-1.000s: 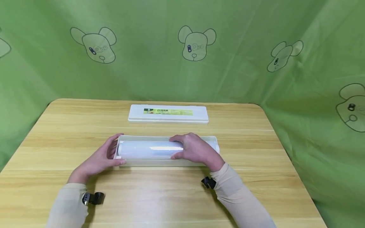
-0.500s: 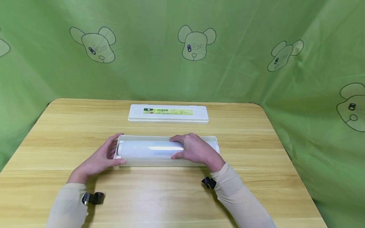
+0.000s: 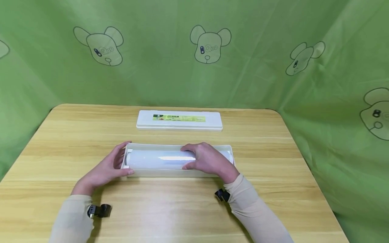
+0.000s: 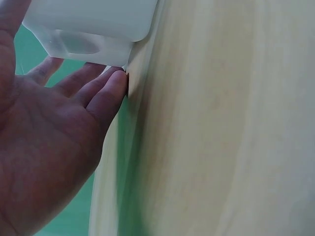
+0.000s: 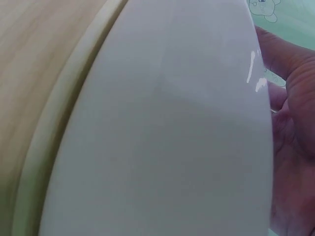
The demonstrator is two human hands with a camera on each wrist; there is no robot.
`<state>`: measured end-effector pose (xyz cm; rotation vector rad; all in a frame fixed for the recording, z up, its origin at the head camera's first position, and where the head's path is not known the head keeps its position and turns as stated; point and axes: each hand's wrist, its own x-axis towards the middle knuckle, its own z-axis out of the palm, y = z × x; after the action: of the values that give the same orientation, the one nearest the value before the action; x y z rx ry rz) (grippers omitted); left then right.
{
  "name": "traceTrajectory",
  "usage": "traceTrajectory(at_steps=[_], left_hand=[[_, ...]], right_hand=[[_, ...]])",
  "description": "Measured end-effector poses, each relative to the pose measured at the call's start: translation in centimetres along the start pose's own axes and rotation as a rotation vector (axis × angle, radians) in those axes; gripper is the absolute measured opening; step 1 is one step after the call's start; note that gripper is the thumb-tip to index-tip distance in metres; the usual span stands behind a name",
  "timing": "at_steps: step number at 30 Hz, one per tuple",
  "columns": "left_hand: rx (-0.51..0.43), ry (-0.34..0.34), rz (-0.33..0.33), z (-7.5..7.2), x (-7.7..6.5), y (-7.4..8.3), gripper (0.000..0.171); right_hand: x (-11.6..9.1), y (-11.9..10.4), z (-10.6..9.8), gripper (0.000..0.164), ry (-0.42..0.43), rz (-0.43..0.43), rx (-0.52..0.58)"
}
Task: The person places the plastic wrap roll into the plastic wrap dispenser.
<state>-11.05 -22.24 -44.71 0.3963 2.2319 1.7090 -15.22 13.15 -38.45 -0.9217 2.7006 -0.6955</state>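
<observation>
A long white box (image 3: 158,173) without its lid lies lengthwise in the middle of the table. Inside it rests a shiny, pale roll of cling film (image 3: 146,159). My left hand (image 3: 107,167) holds the box's left end, thumb on the near side and fingers around the far corner; in the left wrist view, fingertips touch the box end (image 4: 78,42). With thumb and fingers spread across the roll, my right hand (image 3: 209,160) grips it right of its middle and hides part of it. The roll's smooth surface (image 5: 162,123) fills most of the right wrist view.
Behind the box lies a white lid (image 3: 179,125) with a yellow-green label (image 3: 179,118). Both stand on a wooden table (image 3: 170,212) with rounded far corners. A green curtain (image 3: 161,77) printed with bear heads hangs behind and at the sides.
The roll has settled slightly within the box, its ends now closer inside the rim. Both hands keep nearly the same places and grips.
</observation>
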Motion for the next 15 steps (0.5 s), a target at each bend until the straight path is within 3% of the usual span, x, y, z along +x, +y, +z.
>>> traceTrajectory(at_steps=[10, 15], left_hand=[[0.006, 0.005, -0.012, -0.02, 0.00, 0.13, 0.100], [0.006, 0.005, -0.014, 0.06, 0.00, 0.11, 0.101]], right_hand=[[0.02, 0.34, 0.40, 0.057, 0.009, -0.025, -0.020], [-0.26, 0.27, 0.26, 0.059, 0.010, -0.040, -0.101]])
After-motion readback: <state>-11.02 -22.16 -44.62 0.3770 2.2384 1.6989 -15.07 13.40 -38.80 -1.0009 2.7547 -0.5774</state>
